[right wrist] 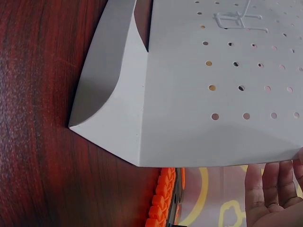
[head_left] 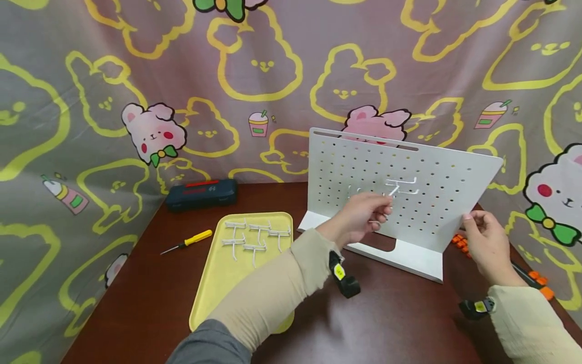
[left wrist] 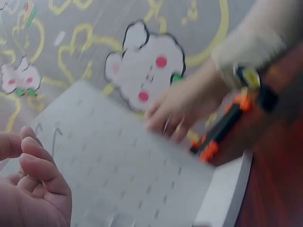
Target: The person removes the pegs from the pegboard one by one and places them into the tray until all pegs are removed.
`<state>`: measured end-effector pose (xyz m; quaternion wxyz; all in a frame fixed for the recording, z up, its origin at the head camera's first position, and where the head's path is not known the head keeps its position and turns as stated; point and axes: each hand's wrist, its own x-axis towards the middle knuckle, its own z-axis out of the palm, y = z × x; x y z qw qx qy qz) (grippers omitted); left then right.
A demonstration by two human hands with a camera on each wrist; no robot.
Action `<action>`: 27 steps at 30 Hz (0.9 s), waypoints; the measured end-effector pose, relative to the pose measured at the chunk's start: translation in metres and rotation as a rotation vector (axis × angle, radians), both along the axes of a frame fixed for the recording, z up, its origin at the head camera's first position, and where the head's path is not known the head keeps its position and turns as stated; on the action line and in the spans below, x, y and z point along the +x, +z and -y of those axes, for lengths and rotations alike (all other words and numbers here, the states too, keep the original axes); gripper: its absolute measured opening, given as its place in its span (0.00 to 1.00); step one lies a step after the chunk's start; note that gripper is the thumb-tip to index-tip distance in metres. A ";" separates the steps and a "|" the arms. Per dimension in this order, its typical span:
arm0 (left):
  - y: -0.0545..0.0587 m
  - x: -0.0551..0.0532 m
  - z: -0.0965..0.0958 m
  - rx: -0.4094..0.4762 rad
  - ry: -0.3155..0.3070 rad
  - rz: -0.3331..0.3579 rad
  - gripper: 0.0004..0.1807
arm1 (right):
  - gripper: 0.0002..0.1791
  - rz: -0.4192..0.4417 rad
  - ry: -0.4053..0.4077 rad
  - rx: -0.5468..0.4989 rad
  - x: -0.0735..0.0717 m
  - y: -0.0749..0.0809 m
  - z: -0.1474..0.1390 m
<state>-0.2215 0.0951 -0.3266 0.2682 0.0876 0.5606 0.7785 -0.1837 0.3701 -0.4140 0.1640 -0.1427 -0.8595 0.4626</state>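
Observation:
A white pegboard (head_left: 377, 172) stands upright on its base. In front of its holes, my left hand (head_left: 364, 215) pinches the stem of a white double-prong hook (head_left: 402, 188); the hook's prongs point right. From the right wrist view this hook (right wrist: 239, 20) overlaps the perforated panel. Another hook (head_left: 354, 190) shows on the board just left of it, partly hidden by the left hand. My right hand (head_left: 491, 245) grips the board's right edge, thumb in front. Its other fingers (right wrist: 271, 182) reach behind the panel in the right wrist view.
Left of the board lies a yellow tray (head_left: 206, 298) with several white hooks (head_left: 254, 247). A yellow-handled screwdriver (head_left: 197, 238) and a dark blue case (head_left: 202, 194) are farther left. Behind the right hand lies a black-and-orange tool (head_left: 538, 278). Patterned cloth (head_left: 282, 65) hangs around the table.

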 end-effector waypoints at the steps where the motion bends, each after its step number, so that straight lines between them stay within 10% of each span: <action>1: -0.003 -0.001 0.011 -0.016 0.016 -0.017 0.12 | 0.22 0.004 -0.003 -0.001 0.001 0.000 -0.001; 16: -0.055 0.007 0.171 -0.194 0.325 -0.047 0.12 | 0.22 -0.004 0.015 -0.003 -0.001 0.003 0.001; 27: -0.093 0.036 0.213 -0.337 0.366 -0.015 0.12 | 0.20 0.012 0.002 -0.018 -0.002 0.001 -0.001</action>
